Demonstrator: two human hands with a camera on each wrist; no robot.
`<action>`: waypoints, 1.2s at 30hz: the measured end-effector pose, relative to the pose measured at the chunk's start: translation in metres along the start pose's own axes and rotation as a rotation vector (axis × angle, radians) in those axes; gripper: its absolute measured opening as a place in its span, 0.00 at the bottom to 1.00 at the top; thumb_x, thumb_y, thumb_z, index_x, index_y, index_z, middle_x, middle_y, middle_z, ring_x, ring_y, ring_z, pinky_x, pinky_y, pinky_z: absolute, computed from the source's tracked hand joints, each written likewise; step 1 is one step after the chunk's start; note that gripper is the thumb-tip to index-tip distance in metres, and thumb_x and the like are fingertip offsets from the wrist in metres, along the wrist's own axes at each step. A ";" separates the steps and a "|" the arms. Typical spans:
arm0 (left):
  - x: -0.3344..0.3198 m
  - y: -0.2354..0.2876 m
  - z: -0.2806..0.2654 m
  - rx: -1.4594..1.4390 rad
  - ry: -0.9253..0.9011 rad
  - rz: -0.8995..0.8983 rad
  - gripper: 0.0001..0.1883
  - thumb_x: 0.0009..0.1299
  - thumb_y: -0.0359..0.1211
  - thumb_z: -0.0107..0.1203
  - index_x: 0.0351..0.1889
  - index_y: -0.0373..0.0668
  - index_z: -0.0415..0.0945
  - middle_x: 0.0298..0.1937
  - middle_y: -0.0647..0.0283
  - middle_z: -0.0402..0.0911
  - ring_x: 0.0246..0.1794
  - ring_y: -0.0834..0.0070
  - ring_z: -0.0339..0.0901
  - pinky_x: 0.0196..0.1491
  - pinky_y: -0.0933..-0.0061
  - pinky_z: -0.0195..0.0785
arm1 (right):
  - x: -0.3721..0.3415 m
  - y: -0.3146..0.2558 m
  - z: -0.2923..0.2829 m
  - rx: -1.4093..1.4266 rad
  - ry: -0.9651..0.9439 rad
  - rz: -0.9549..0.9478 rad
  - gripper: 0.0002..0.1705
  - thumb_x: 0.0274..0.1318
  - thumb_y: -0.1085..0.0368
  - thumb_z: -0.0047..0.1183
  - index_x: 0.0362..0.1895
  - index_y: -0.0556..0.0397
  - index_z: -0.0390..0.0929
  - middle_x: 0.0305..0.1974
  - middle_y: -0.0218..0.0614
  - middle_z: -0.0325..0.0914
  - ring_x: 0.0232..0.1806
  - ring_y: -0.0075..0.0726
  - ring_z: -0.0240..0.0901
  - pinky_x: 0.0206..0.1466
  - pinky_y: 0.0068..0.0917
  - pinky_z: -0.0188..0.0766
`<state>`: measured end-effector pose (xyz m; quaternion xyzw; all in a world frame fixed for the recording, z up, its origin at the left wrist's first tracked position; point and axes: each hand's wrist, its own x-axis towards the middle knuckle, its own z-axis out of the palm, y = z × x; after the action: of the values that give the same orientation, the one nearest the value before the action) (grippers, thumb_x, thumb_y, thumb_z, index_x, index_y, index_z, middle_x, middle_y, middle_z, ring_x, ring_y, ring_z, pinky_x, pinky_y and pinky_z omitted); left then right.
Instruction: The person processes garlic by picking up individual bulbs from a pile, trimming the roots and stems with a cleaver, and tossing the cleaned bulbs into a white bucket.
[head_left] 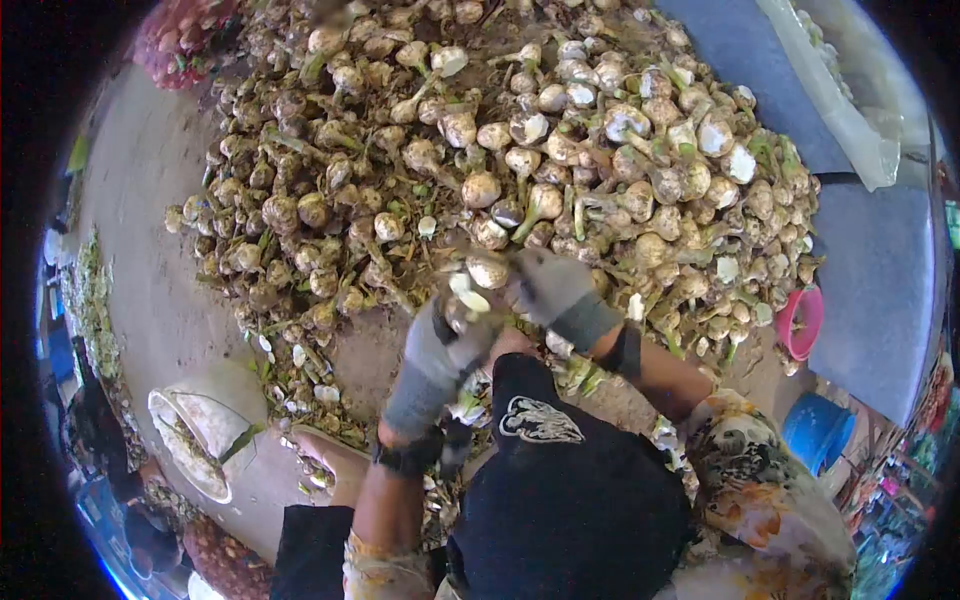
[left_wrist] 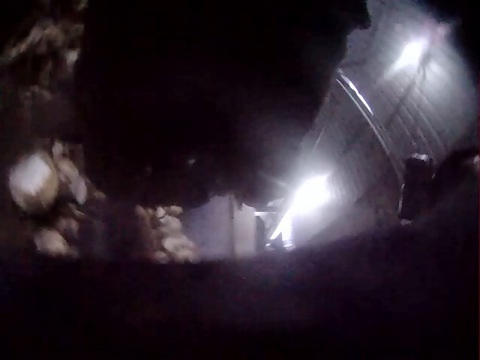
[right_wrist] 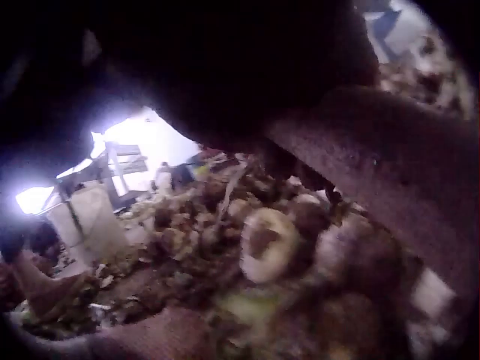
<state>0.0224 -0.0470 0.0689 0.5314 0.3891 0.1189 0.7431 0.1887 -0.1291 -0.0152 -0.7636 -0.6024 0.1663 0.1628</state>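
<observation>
In the head view, dirty round bulbs with stalks [head_left: 480,190] lie in a large heap. My left hand [head_left: 440,345], in a grey glove, grips a bulb at the heap's near edge, its fingers curled. Pale cut surfaces [head_left: 468,292] show just beyond those fingers. Close on the right is my gloved right hand [head_left: 555,288], bent toward the left one; blur hides its fingertips and anything in them. A whole bulb [head_left: 487,271] sits between the hands. The left wrist view is mostly dark; the right wrist view shows a blurred cut bulb [right_wrist: 268,246].
A white bucket [head_left: 205,430] lies tipped at the left. On the right are a pink container [head_left: 799,323] and a blue bucket [head_left: 818,432]. A red net sack [head_left: 180,45] stands at the far left. A dark cap [head_left: 570,500] covers the near middle of the head view.
</observation>
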 end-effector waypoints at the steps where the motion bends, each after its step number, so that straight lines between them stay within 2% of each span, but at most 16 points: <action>1: -0.002 0.000 0.003 -0.081 -0.002 -0.015 0.23 0.60 0.34 0.58 0.51 0.35 0.67 0.40 0.66 0.77 0.37 0.79 0.73 0.42 0.80 0.67 | 0.002 0.008 -0.003 -0.103 -0.126 0.203 0.23 0.51 0.55 0.51 0.49 0.53 0.69 0.32 0.46 0.75 0.30 0.50 0.75 0.33 0.43 0.73; 4: 0.018 -0.015 -0.006 -0.069 0.122 0.042 0.26 0.60 0.29 0.59 0.56 0.34 0.64 0.45 0.63 0.75 0.41 0.79 0.73 0.48 0.76 0.67 | -0.009 0.013 -0.025 0.142 0.036 0.255 0.23 0.51 0.55 0.50 0.48 0.55 0.68 0.27 0.47 0.73 0.32 0.52 0.75 0.34 0.43 0.72; 5: 0.029 -0.033 -0.011 -0.006 0.192 0.155 0.29 0.60 0.25 0.59 0.59 0.35 0.61 0.48 0.60 0.74 0.42 0.78 0.73 0.48 0.76 0.69 | -0.009 0.009 -0.030 0.249 0.097 0.264 0.21 0.51 0.55 0.52 0.45 0.56 0.70 0.28 0.49 0.74 0.33 0.53 0.75 0.35 0.42 0.71; 8: 0.040 -0.021 -0.010 -0.165 0.217 0.122 0.28 0.60 0.24 0.60 0.58 0.35 0.61 0.47 0.61 0.74 0.44 0.79 0.73 0.46 0.77 0.69 | -0.013 0.001 -0.044 0.458 0.134 0.343 0.20 0.50 0.55 0.55 0.41 0.56 0.72 0.28 0.50 0.74 0.33 0.52 0.75 0.36 0.41 0.70; 12: 0.043 -0.012 -0.004 -0.266 0.218 0.137 0.26 0.62 0.24 0.58 0.57 0.37 0.62 0.44 0.64 0.74 0.43 0.79 0.73 0.46 0.79 0.69 | -0.012 -0.002 -0.038 0.971 0.292 0.344 0.22 0.50 0.55 0.57 0.45 0.55 0.73 0.31 0.45 0.77 0.33 0.46 0.76 0.37 0.35 0.70; 16: 0.042 -0.008 0.006 -0.156 0.214 0.177 0.24 0.63 0.24 0.56 0.57 0.39 0.62 0.46 0.62 0.75 0.44 0.77 0.73 0.47 0.78 0.69 | -0.006 -0.001 -0.058 0.931 0.245 0.332 0.22 0.50 0.56 0.57 0.46 0.56 0.73 0.33 0.42 0.78 0.33 0.40 0.76 0.37 0.32 0.70; 22: 0.050 0.003 0.021 -0.473 0.129 0.262 0.19 0.65 0.24 0.55 0.53 0.39 0.64 0.46 0.61 0.75 0.45 0.74 0.74 0.47 0.76 0.71 | -0.014 -0.003 -0.080 1.010 0.327 0.380 0.22 0.50 0.56 0.57 0.46 0.55 0.73 0.32 0.43 0.78 0.32 0.42 0.76 0.37 0.32 0.70; 23: 0.050 0.005 0.023 -0.507 0.134 0.196 0.18 0.65 0.24 0.53 0.53 0.39 0.63 0.46 0.60 0.75 0.46 0.72 0.75 0.49 0.72 0.73 | -0.018 0.002 -0.073 0.972 0.278 0.375 0.21 0.51 0.57 0.56 0.46 0.56 0.73 0.31 0.41 0.78 0.32 0.40 0.76 0.37 0.31 0.71; 26: 0.053 0.017 0.042 -0.568 0.020 0.309 0.20 0.65 0.26 0.54 0.55 0.39 0.61 0.45 0.60 0.74 0.47 0.70 0.76 0.52 0.69 0.72 | -0.043 0.026 -0.015 0.696 0.009 0.333 0.18 0.55 0.61 0.54 0.47 0.57 0.72 0.30 0.35 0.78 0.32 0.28 0.74 0.35 0.27 0.71; 27: 0.049 0.041 0.058 -0.591 0.034 0.379 0.23 0.65 0.28 0.55 0.57 0.40 0.59 0.44 0.60 0.74 0.44 0.73 0.76 0.50 0.70 0.72 | -0.075 0.023 -0.014 0.548 0.026 0.189 0.18 0.55 0.60 0.54 0.47 0.57 0.72 0.29 0.36 0.78 0.32 0.28 0.74 0.35 0.27 0.71; 29: 0.064 0.062 0.067 -0.570 0.017 0.393 0.18 0.67 0.29 0.53 0.53 0.38 0.63 0.42 0.59 0.74 0.46 0.70 0.75 0.56 0.65 0.68 | -0.103 0.051 -0.023 0.561 0.031 0.164 0.19 0.55 0.58 0.53 0.46 0.56 0.73 0.29 0.37 0.78 0.32 0.28 0.74 0.36 0.27 0.72; 30: 0.058 0.059 0.069 -0.547 0.026 0.344 0.16 0.68 0.30 0.51 0.51 0.36 0.64 0.41 0.59 0.74 0.47 0.69 0.75 0.59 0.62 0.66 | -0.122 0.056 -0.021 0.772 0.002 0.330 0.19 0.55 0.58 0.53 0.46 0.56 0.73 0.28 0.37 0.77 0.32 0.28 0.74 0.36 0.26 0.71; 31: 0.065 0.054 0.074 -0.555 0.008 0.293 0.18 0.67 0.30 0.52 0.53 0.38 0.63 0.41 0.59 0.75 0.42 0.72 0.76 0.45 0.71 0.65 | -0.132 0.042 -0.037 0.987 -0.005 0.522 0.19 0.54 0.57 0.53 0.47 0.56 0.73 0.28 0.37 0.77 0.32 0.27 0.74 0.35 0.26 0.71; 32: 0.072 0.048 0.080 -0.563 -0.009 0.241 0.20 0.67 0.30 0.53 0.55 0.39 0.62 0.40 0.60 0.75 0.37 0.75 0.76 0.32 0.80 0.63 | -0.133 0.048 -0.067 0.941 -0.011 0.694 0.20 0.53 0.58 0.52 0.48 0.56 0.73 0.32 0.44 0.79 0.35 0.38 0.77 0.42 0.33 0.71; 33: 0.079 0.043 0.085 -0.571 -0.025 0.190 0.22 0.66 0.30 0.55 0.57 0.40 0.60 0.40 0.61 0.75 0.33 0.78 0.77 0.18 0.89 0.62 | -0.130 0.059 -0.073 0.903 0.100 0.683 0.20 0.53 0.58 0.52 0.47 0.56 0.73 0.32 0.44 0.79 0.34 0.35 0.77 0.41 0.32 0.71; 36: 0.079 0.051 0.116 -0.533 -0.141 0.315 0.21 0.67 0.29 0.53 0.56 0.40 0.61 0.43 0.58 0.75 0.38 0.73 0.77 0.33 0.76 0.72 | -0.123 0.066 -0.120 0.941 0.462 0.542 0.20 0.53 0.58 0.51 0.47 0.56 0.73 0.32 0.44 0.79 0.35 0.35 0.77 0.38 0.32 0.71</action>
<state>0.1689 -0.0605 0.0931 0.3785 0.2047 0.2931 0.8538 0.2725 -0.2695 0.0693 -0.7522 -0.1962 0.2806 0.5629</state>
